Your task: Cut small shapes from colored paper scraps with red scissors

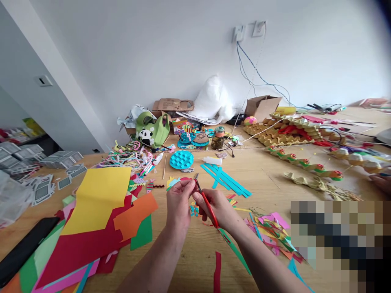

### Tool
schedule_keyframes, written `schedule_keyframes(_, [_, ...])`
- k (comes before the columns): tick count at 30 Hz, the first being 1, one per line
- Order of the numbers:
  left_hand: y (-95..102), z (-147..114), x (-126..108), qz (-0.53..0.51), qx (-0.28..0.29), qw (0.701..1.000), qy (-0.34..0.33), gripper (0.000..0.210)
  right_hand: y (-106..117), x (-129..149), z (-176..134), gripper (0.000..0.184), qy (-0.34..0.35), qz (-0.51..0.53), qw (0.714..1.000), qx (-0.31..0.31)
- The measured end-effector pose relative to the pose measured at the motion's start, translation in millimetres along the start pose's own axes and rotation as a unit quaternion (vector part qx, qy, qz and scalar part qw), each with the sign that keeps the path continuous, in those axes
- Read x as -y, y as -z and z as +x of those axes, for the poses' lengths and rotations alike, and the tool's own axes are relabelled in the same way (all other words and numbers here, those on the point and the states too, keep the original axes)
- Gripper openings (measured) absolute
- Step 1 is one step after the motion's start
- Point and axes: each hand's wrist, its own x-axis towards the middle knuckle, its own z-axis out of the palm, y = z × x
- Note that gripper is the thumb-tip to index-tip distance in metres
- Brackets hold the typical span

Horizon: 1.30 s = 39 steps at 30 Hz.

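Note:
My right hand [220,206] is closed around red-handled scissors [210,209], whose short metal blades point up and away from me. Close beside it, my left hand [179,202] has its fingers pinched together near the blades; whatever they hold is too small or hidden to make out. Small blue and yellow paper pieces [194,209] lie on the table just under my hands. A green paper strip [235,250] runs beneath my right forearm, and a red paper strip [217,270] rests nearer to me. Beyond my hands are blue paper strips [226,179] and a blue woven-looking disc [181,160].
Coloured paper sheets [97,195] and a black phone [27,248] cover the left side. Paper scraps [271,232] lie at right, with egg-carton pieces [305,160] farther back. A glass jar [218,138] and a green bag [157,132] stand toward the wall. Part of another person is at far right.

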Motion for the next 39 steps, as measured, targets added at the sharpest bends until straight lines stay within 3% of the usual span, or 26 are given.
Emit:
schedule_keyframes(8, [-3.0,-3.5,3.3,-0.024,-0.023,0.999,-0.005,0.019,-1.4,0.5,1.3,0.043,-0.002,0.008,1.0,0.002])
schedule_keyframes(39, [-5.1,-10.2,11.3,-0.068,-0.023,0.997,-0.003,0.016,-1.1,2.9,-0.7,0.044,-0.024,0.044,0.999,0.011])
